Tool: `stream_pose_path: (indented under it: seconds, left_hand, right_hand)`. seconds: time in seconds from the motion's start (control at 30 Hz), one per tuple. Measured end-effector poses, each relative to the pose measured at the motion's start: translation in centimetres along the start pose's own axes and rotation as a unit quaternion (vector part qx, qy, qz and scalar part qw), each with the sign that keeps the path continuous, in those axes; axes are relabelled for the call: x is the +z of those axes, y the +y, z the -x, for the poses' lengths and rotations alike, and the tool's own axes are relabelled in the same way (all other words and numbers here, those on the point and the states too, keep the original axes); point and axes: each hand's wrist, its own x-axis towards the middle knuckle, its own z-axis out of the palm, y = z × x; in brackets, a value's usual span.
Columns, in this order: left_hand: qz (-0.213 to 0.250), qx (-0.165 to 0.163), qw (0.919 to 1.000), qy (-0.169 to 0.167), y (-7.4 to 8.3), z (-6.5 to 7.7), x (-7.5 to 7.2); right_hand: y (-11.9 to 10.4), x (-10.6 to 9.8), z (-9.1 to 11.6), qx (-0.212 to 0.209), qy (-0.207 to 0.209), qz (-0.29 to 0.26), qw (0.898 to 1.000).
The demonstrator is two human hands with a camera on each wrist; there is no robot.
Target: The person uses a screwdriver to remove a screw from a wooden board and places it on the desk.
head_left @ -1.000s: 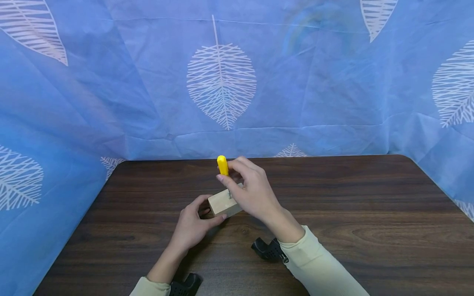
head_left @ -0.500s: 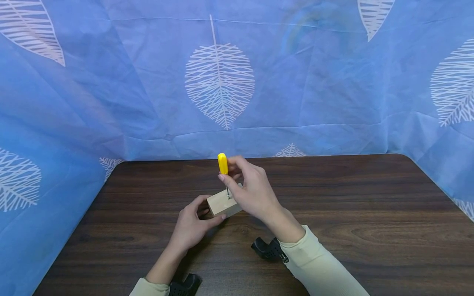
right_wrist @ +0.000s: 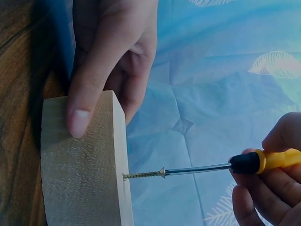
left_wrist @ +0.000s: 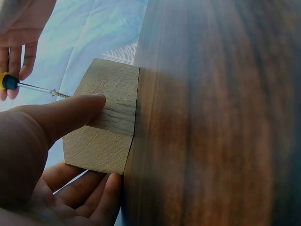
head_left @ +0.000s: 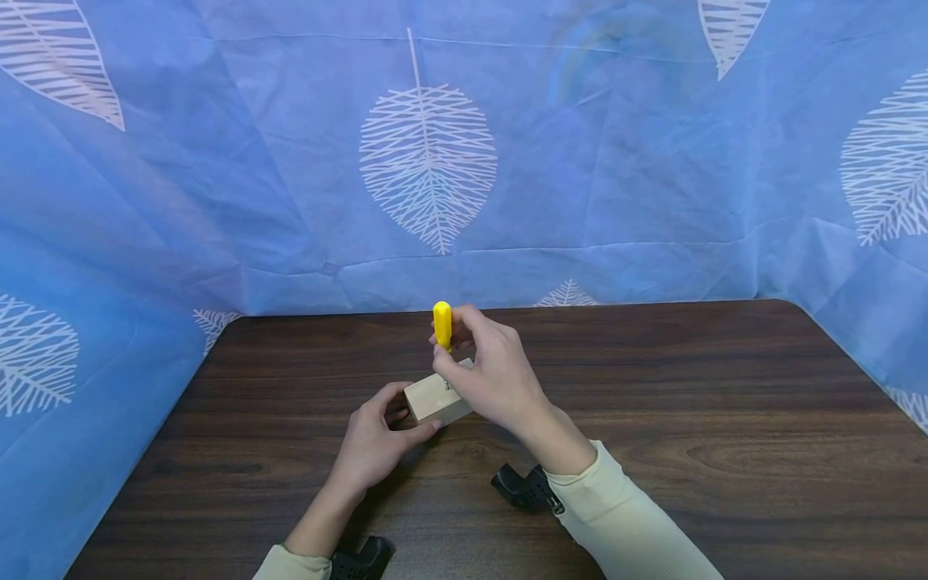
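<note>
A pale wooden block (head_left: 435, 403) rests on the dark table, held by my left hand (head_left: 373, 443) with the thumb on its near side and the fingers behind. From its top face a screw (right_wrist: 146, 174) stands up, most of its thread showing above the wood. My right hand (head_left: 496, 370) pinches the yellow handle of a screwdriver (head_left: 442, 324), which has a black collar. In the right wrist view the screwdriver's shaft (right_wrist: 197, 169) meets the screw's head in nearly one line. The head view has the screw partly covered by my right hand.
The dark wooden table (head_left: 689, 419) reaches back to a blue cloth (head_left: 290, 161) with white leaf prints. Black devices (head_left: 525, 487) are strapped at both wrists, beneath pale sleeves (head_left: 623, 507).
The screwdriver's handle has shifted slightly right and stands more upright, and my right thumb and fingers have moved on it. The block and my left hand stay almost in place.
</note>
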Motion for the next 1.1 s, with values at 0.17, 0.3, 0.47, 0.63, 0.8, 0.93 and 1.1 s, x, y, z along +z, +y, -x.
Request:
stream_pose_path:
  seconds: [0.17, 0.3, 0.47, 0.63, 0.8, 0.93, 1.1]
  left_hand:
    - [-0.001, 0.001, 1.0, 0.0, -0.03, 0.03, -0.02]
    - [0.0, 0.001, 1.0, 0.002, -0.09, 0.07, -0.02]
    - [0.0, 0.0, 1.0, 0.002, -0.12, 0.01, 0.03]
    - [0.0, 0.004, 1.0, 0.003, -0.09, -0.15, 0.04]
    - [0.0, 0.011, 0.9999, 0.003, -0.03, -0.1, 0.0]
    - [0.002, 0.015, 0.9999, 0.0, 0.01, 0.06, -0.03]
    - [0.004, 0.011, 0.9999, 0.0, 0.06, 0.03, -0.04]
  right_hand:
    - [-0.11, 0.02, 0.02, 0.007, -0.005, -0.007, 1.0]
    - [-0.18, 0.15, 0.03, 0.016, -0.011, -0.009, 1.0]
    - [-0.16, 0.24, 0.09, 0.014, -0.01, -0.004, 1.0]
    - [-0.15, 0.18, 0.08, -0.002, -0.008, 0.0, 1.0]
    - [-0.12, 0.1, 0.1, -0.008, -0.001, 0.015, 1.0]
    - [-0.04, 0.1, 0.11, -0.014, 0.008, 0.014, 1.0]
    - [0.02, 0.08, 0.07, -0.012, 0.013, 0.001, 1.0]
